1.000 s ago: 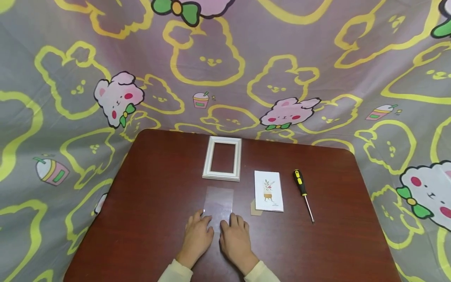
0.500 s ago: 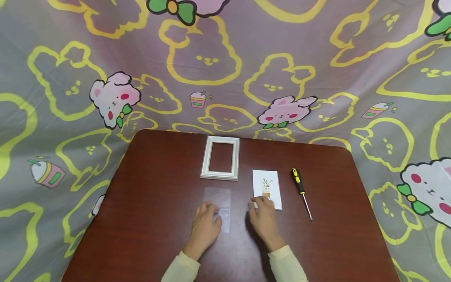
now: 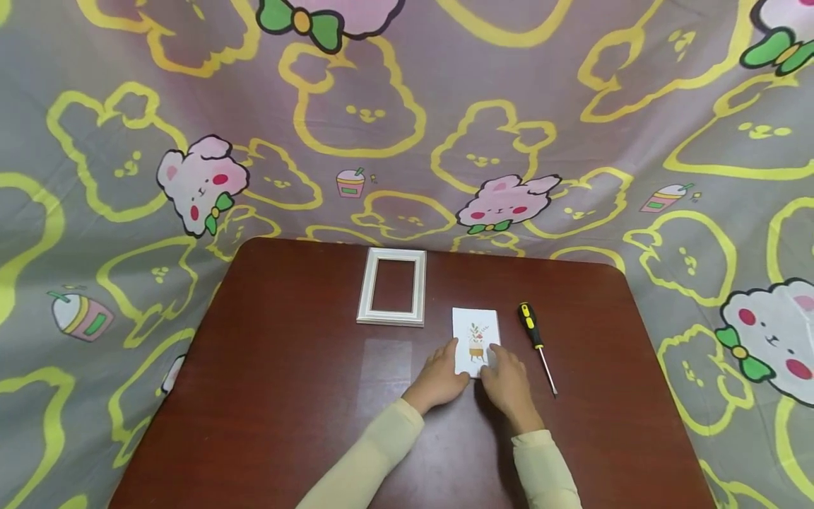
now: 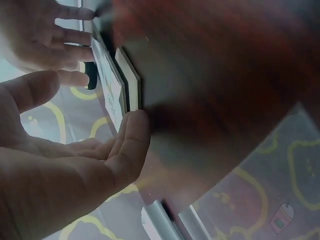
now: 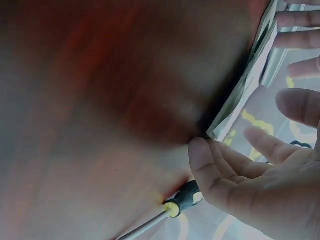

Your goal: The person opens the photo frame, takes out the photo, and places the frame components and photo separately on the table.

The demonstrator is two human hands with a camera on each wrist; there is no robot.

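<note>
Both hands have left the clear sheet (image 3: 384, 364) and come across to the printed card (image 3: 475, 339) right of it. At the near end of the card, the left hand (image 3: 441, 376) touches its left edge and the right hand (image 3: 505, 376) its right corner, fingers loosely extended and a little apart, thumbs at the card's edge. Just right of the card lies a screwdriver (image 3: 535, 343). Farther back, a white picture frame (image 3: 391, 286) lies flat on the dark red table (image 3: 267, 396).
</note>
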